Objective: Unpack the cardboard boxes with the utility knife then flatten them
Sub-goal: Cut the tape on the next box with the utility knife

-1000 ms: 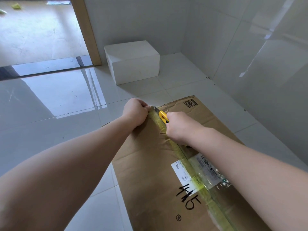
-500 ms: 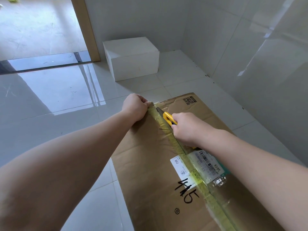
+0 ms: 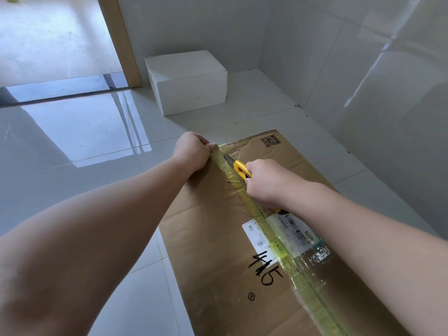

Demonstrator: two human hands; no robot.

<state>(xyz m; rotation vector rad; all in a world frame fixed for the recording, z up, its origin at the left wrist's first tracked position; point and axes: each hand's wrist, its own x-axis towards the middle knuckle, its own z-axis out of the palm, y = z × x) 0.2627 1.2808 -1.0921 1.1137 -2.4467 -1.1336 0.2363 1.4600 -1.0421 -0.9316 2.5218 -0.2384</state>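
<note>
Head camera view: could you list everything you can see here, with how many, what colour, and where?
Cardboard box: one, brown, on the floor, closest.
Tape: one yellowish strip along its centre seam.
Shipping label: one, white, across the seam.
Utility knife: one, yellow, blade on the tape.
White box: one, by the far wall.
Door frame: one, wooden, upper left.
Left hand: gripping the box's far edge.
Right hand: holding the knife.

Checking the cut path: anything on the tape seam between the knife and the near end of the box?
Yes. The shipping label straddles the tape seam just behind the right hand holding the utility knife; nothing else visible.
</note>
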